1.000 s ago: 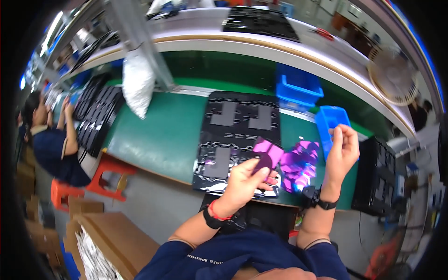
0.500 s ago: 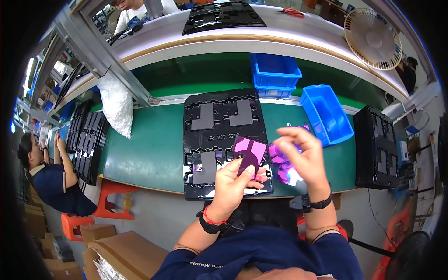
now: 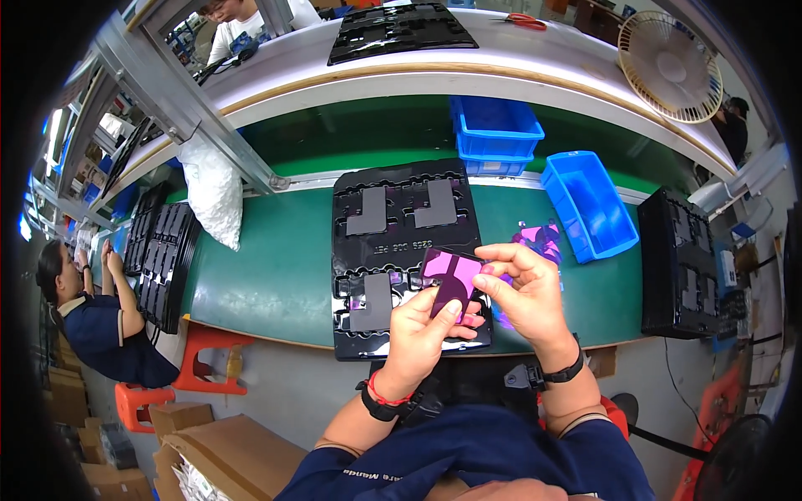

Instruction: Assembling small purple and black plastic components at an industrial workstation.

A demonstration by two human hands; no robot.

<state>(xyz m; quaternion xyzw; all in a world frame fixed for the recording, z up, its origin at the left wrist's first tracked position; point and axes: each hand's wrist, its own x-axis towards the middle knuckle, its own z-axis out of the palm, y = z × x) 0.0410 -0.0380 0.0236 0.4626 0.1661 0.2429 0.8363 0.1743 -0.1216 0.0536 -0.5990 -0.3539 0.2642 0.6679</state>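
My left hand (image 3: pixel 420 327) grips a small flat panel (image 3: pixel 451 277) with shiny pink-purple film and dark bands on its face, thumb on top and fingers beneath. At the panel's right edge, the thumb and fingertips of my right hand (image 3: pixel 528 302) are pinched together; whether they hold the film or the panel itself is too small to tell. Both hands are above the lower right of a black moulded tray (image 3: pixel 393 248). Three grey L-shaped pieces (image 3: pixel 368 213) show in its pockets. Beyond my right hand lie loose purple film pieces (image 3: pixel 541 240), partly hidden.
Blue bins (image 3: pixel 585 204) stand at the table's back right. Stacks of black trays (image 3: pixel 672 275) sit at the right and at the left (image 3: pixel 167 259). A white bag (image 3: pixel 211 196) hangs by the metal post. Overhead shelf carries a fan (image 3: pixel 670 67). A co-worker (image 3: pixel 104 321) sits left.
My right hand has moved down and left from over the loose film pieces to the panel's right edge, and its fingers have closed. My left hand still holds the panel.
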